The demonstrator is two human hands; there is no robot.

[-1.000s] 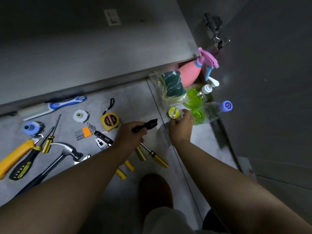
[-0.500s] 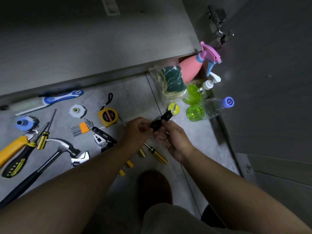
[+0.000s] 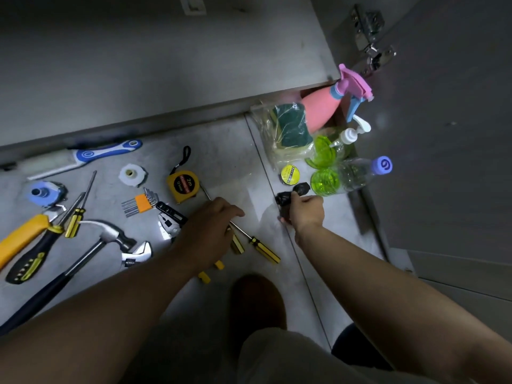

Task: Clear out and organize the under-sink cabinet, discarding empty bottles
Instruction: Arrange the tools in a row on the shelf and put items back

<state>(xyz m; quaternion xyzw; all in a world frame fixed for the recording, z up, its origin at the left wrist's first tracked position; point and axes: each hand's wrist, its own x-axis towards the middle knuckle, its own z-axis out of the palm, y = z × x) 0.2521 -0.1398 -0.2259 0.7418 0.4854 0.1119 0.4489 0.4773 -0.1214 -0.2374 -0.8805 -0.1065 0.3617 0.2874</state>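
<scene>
L hand (image 3: 210,227) moved off black tool (image 3: 285,199) (R hand (image 3: 306,214) grips it).

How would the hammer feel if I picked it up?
The hammer has a metal head, so probably heavy and unbalanced toward that end. Its long handle looks stiff. Lying flat, it likely won't roll.

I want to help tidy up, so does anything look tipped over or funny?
The clear bottle with the purple cap seems to lie on its side on the floor by the cabinet door, not standing up.
</scene>
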